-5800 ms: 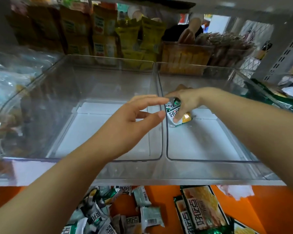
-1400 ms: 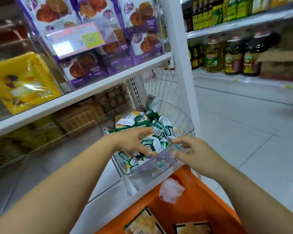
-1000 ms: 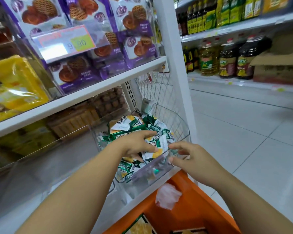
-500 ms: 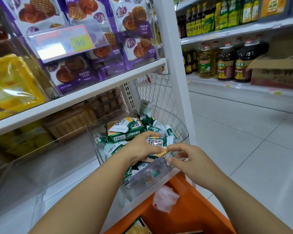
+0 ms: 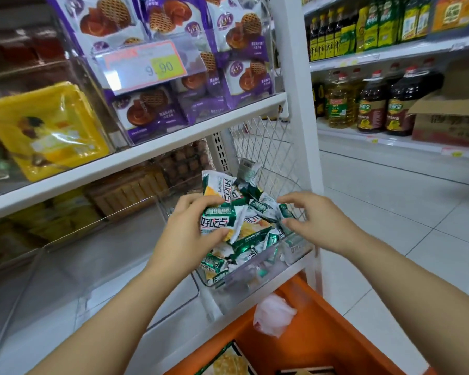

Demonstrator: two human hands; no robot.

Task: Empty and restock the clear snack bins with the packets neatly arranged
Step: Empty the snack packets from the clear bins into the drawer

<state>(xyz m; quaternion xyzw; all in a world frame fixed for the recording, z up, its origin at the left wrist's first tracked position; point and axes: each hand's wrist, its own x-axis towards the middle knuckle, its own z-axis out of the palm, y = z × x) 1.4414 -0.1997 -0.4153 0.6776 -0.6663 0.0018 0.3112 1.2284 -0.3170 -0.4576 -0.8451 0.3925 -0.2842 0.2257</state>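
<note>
Lifted higher than half a sec ago | head cam: left hand (image 5: 190,236) curled round packet clump (image 5: 218,221), long axis upright | right hand (image 5: 318,221) pinching loose packets (image 5: 266,209) just right of it | both over the clear bin (image 5: 238,293)

Packets (image 5: 244,234) heaped in bin (image 5: 244,282); second bin (image 5: 92,266) left of it, crate (image 5: 322,342) in front below, shelf board (image 5: 146,155) above, oil bottles (image 5: 371,104) far right.
</note>
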